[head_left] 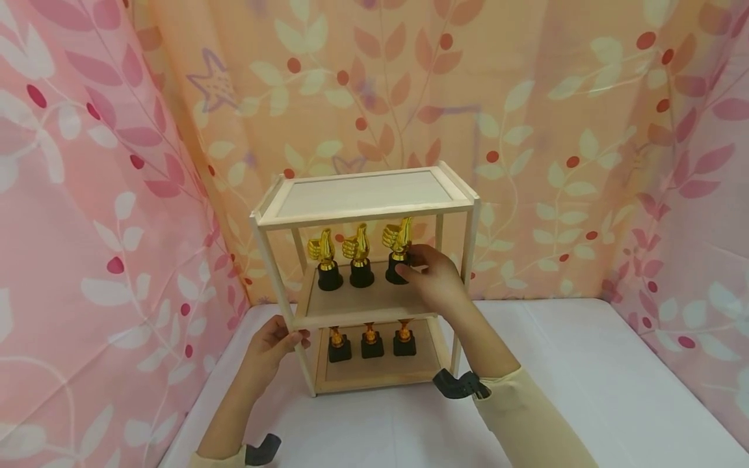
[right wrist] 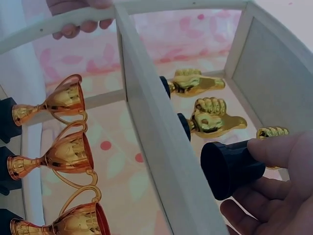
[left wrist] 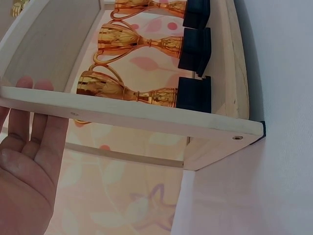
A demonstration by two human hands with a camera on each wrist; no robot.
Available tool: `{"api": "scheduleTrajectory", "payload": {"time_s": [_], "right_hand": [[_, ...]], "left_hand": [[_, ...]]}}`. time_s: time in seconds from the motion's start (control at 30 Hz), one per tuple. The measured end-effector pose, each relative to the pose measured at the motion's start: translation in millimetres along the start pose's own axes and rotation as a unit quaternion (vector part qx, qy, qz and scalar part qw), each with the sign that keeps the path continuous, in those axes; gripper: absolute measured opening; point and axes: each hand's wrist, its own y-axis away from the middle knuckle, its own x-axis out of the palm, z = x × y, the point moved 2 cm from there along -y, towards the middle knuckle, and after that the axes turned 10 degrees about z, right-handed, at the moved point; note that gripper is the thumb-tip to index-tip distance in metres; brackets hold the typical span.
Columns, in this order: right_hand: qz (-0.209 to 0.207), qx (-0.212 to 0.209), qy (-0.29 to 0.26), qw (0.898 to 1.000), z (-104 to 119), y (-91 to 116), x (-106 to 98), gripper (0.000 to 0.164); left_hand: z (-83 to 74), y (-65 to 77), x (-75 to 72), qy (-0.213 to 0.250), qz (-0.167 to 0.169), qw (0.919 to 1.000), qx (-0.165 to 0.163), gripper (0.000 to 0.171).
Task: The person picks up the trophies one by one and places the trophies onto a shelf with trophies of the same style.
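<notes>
A gold thumbs-up trophy (head_left: 399, 237) with a round black base (right wrist: 230, 169) is in my right hand (head_left: 437, 279), pinched at the base between thumb and fingers. The base's underside faces the right wrist view, seemingly lifted off the middle board. Two matching trophies, one in the centre (head_left: 359, 253) and one at left (head_left: 326, 260), stand on that board. My left hand (head_left: 272, 351) grips the front left post (left wrist: 127, 112) of the small wooden shelf (head_left: 363, 320), fingers passing behind it. On the bottom board stand three gold cup trophies (left wrist: 137, 90) with black square bases.
The shelf's top board (head_left: 363, 194) hangs low over the thumbs-up trophies. A front right post (head_left: 470, 244) stands beside my right hand. White cloth (head_left: 544, 377) covers the table, and floral curtains (head_left: 526, 130) enclose the back and sides.
</notes>
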Motion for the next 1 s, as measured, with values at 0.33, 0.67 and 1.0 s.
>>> {"api": "scheduleTrajectory", "payload": {"time_s": [0.33, 0.67, 1.0], "right_hand": [[-0.002, 0.007, 0.008, 1.0, -6.8, -8.3, 0.8, 0.051], [-0.001, 0.029, 0.011, 1.0, -11.5, -14.9, 2.6, 0.053], [0.005, 0.039, 0.035, 0.999, -19.2, -22.0, 5.8, 0.052]], "left_hand": [[-1.7, -1.6, -0.9, 0.007, 0.006, 0.9999, 0.007, 0.027], [-0.4, -0.6, -0.6, 0.01, 0.0, 0.9999, -0.007, 0.03], [0.9, -0.3, -0.2, 0.008, 0.001, 1.0, -0.004, 0.029]]}}
